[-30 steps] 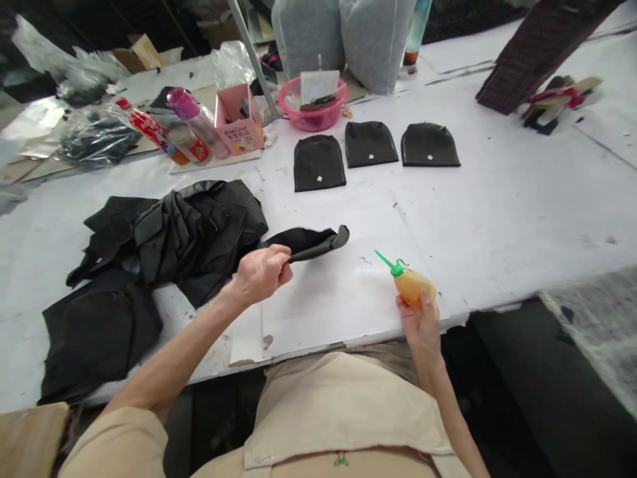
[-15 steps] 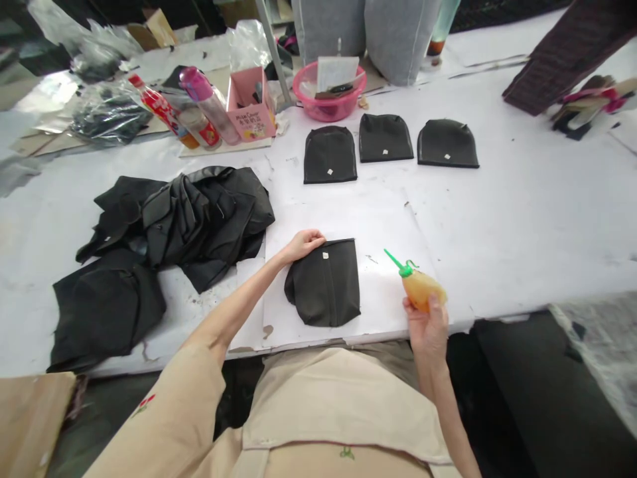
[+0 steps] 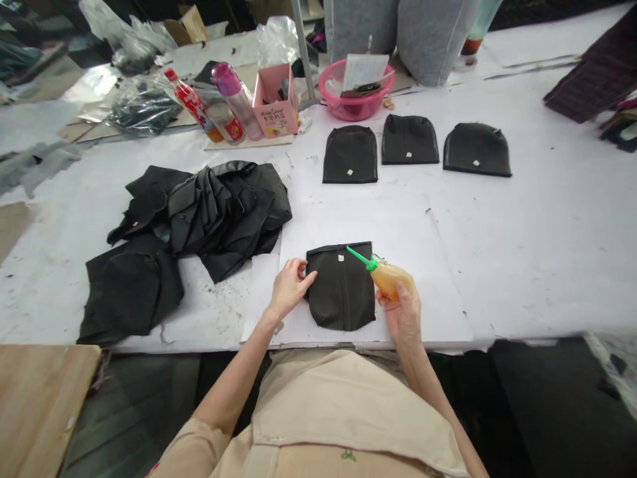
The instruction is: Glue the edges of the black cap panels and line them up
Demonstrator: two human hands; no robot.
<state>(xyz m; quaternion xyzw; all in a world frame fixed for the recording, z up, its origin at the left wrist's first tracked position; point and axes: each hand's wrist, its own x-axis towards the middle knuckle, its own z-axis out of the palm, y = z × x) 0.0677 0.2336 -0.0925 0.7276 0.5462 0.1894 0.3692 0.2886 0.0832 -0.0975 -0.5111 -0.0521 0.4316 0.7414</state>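
My right hand (image 3: 404,315) is wrapped round a soft glue bottle (image 3: 393,279) of amber liquid with a green nozzle. The nozzle's tip is over the top of a black fabric pouch (image 3: 343,299), close to its small white label (image 3: 341,257). The pouch lies flat on the white table in front of me, its straight edge away from me. At its left edge is my left hand (image 3: 289,287), thumb and fingers apart, the thumb reaching onto the fabric.
Further back lie three similar black pieces (image 3: 351,156). A heap of black fabric (image 3: 223,209) is on the left. Behind stand a pink basin (image 3: 355,106), a pink box (image 3: 279,116) and bottles (image 3: 239,99). A wooden board (image 3: 44,405) juts in at lower left.
The glue bottle has moved left, its nozzle now over the pouch. My left hand has left the pouch's top corner and come down its left side. The pouch's left side lies flatter.
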